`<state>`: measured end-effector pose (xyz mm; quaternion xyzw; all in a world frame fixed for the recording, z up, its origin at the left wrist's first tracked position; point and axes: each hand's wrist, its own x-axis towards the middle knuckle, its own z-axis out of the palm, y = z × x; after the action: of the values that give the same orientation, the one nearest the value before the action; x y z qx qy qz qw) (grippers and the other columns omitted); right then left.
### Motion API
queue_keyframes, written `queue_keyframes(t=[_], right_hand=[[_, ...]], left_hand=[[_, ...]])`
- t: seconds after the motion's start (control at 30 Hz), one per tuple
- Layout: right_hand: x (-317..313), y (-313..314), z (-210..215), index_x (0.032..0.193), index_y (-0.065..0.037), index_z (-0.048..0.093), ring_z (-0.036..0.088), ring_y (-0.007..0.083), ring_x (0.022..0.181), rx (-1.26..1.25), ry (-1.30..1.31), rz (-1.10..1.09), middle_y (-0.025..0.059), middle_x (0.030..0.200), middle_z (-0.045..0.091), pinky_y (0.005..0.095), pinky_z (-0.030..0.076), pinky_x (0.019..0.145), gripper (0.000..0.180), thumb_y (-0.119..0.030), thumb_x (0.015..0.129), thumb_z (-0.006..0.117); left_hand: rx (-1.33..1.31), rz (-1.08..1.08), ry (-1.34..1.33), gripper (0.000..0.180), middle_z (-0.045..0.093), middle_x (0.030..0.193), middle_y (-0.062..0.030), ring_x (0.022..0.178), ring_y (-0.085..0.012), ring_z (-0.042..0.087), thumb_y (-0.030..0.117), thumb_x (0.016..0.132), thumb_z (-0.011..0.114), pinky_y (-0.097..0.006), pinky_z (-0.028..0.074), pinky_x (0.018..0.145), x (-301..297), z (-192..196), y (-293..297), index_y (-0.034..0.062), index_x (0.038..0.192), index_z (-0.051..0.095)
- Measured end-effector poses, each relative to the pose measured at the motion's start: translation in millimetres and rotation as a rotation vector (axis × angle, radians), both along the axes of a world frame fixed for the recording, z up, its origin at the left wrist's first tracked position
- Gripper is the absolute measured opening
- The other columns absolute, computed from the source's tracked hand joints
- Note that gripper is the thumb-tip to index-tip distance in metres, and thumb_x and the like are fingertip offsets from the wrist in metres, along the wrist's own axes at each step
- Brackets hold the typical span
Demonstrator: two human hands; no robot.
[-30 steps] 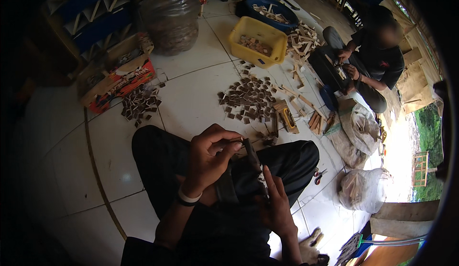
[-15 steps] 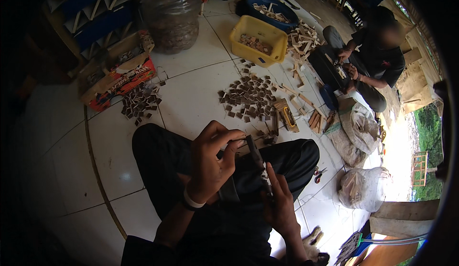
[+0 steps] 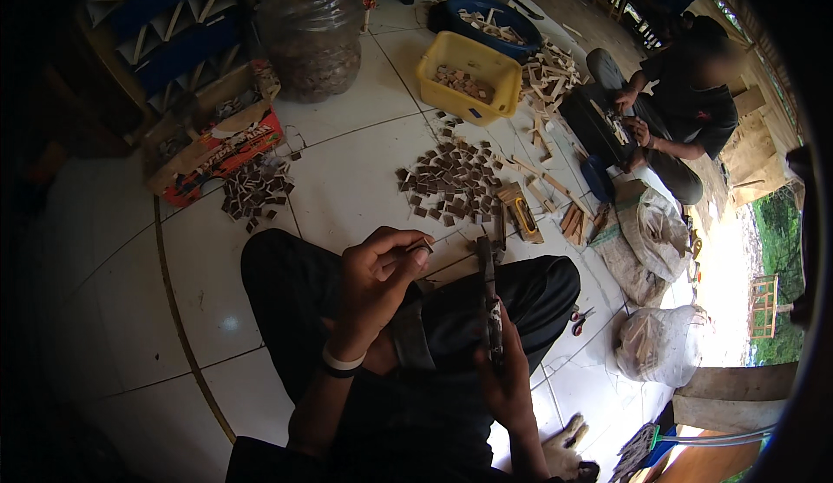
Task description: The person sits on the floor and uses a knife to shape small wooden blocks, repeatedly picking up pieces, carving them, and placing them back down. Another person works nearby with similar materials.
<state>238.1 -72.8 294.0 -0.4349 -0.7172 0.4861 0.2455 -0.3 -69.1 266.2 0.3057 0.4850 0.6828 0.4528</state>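
My left hand (image 3: 371,288) is raised over my lap, thumb and finger pinching a small square chip (image 3: 422,244) with a dark face and a pale edge. In my right hand (image 3: 507,374) is a long dark hand tool (image 3: 488,275) with a worn, white-flecked handle, pointing away from me; its exact kind is unclear. The chip and the tool are apart. Beyond my crossed legs lies a pile of dark square chips (image 3: 447,179), with a wooden block carrying a yellow part (image 3: 523,218) at its right.
Chips lie left (image 3: 258,190) beside a red box (image 3: 221,157). Behind are a clear plastic drum (image 3: 310,45), a yellow bin (image 3: 434,75) and a blue tub (image 3: 521,49). Scissors (image 3: 580,320) and sacks (image 3: 646,231) are right; a person (image 3: 685,110) works farther off.
The tool has moved away from the left fingers, rightward and more upright. My left hand has shifted slightly left and down, with the chip now plainly visible in its pinch.
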Motion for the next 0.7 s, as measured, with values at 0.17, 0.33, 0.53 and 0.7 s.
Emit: queue_keyframes(t=[0.17, 0.33, 0.53, 0.7], right_hand=[[-0.8, 1.5, 3.3, 0.163, 0.000, 0.036, 0.060, 0.0270, 0.124, 0.075, -0.061, 0.080, 0.0184, 0.141, 0.056, 0.0360, 0.045, 0.107, 0.072, 0.004, 0.095, 0.059], [-3.5, 2.3, -0.3, 0.164, -0.007, 0.037, 0.054, 0.0385, 0.137, 0.084, -0.025, 0.098, 0.0229, 0.146, 0.052, 0.0404, 0.041, 0.114, 0.075, 0.011, 0.093, 0.059], [-3.1, 2.9, -2.3, 0.164, -0.006, 0.037, 0.053, 0.0387, 0.138, 0.082, -0.051, 0.153, 0.0230, 0.148, 0.050, 0.0417, 0.041, 0.116, 0.076, 0.011, 0.094, 0.059], [-6.5, 2.6, -5.4, 0.160, 0.002, 0.040, 0.060, 0.0304, 0.124, 0.124, -0.049, 0.141, 0.0210, 0.143, 0.055, 0.0381, 0.046, 0.107, 0.068, -0.002, 0.096, 0.064]], left_hand=[[-0.020, -0.050, -0.088, 0.021, 0.071, 0.112, -0.0072, 0.094, -0.0108, 0.066, 0.007, 0.102, 0.067, -0.027, 0.054, 0.089, 3.1, 7.1, 1.3, -0.0053, 0.119, 0.068], [-0.013, -0.134, -0.181, 0.019, 0.070, 0.103, -0.0050, 0.085, -0.0082, 0.064, 0.007, 0.100, 0.069, -0.025, 0.054, 0.081, 3.6, 10.5, 1.2, -0.0049, 0.115, 0.068], [-0.004, -0.171, -0.180, 0.021, 0.069, 0.101, -0.0061, 0.085, -0.0109, 0.063, 0.009, 0.100, 0.067, -0.028, 0.053, 0.083, 4.7, 9.4, 0.9, -0.0052, 0.114, 0.067], [0.030, -0.140, -0.172, 0.020, 0.069, 0.101, -0.0068, 0.084, -0.0108, 0.064, 0.009, 0.099, 0.067, -0.028, 0.054, 0.082, 5.4, 7.1, 0.7, -0.0054, 0.112, 0.068]])
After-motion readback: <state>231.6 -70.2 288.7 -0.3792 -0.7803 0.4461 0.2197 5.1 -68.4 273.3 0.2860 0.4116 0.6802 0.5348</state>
